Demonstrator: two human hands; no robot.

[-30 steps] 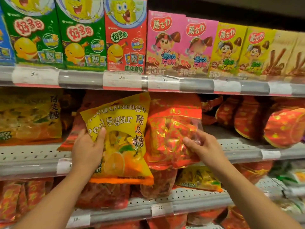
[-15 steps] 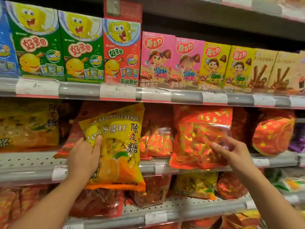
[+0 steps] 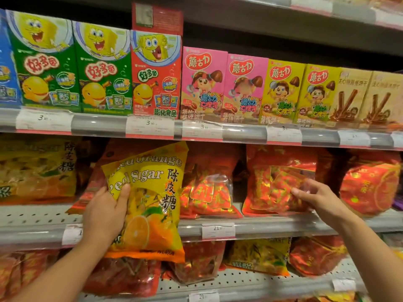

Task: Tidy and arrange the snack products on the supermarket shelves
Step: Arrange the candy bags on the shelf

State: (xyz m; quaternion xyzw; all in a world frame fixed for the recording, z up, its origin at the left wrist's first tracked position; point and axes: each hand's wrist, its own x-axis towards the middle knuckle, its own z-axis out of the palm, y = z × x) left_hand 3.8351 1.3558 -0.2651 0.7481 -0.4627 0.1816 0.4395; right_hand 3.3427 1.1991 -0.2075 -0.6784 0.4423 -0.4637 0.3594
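Observation:
My left hand (image 3: 104,214) grips a yellow orange-peel candy bag (image 3: 152,201) by its left edge, holding it in front of the middle shelf (image 3: 272,226). My right hand (image 3: 316,200) grips the right side of a red candy bag (image 3: 274,186) that stands on the middle shelf at the right. Another red candy bag (image 3: 207,192) stands between the two.
Matching yellow bags (image 3: 37,171) sit at the left of the middle shelf, and more red bags (image 3: 370,184) at the right. Cartoon snack boxes (image 3: 157,73) line the top shelf. The lower shelf (image 3: 239,282) holds red and yellow bags.
My right hand has carried the red candy bag to the right and set it on the middle shelf. The yellow bag stays in my left hand. The view has tilted upward.

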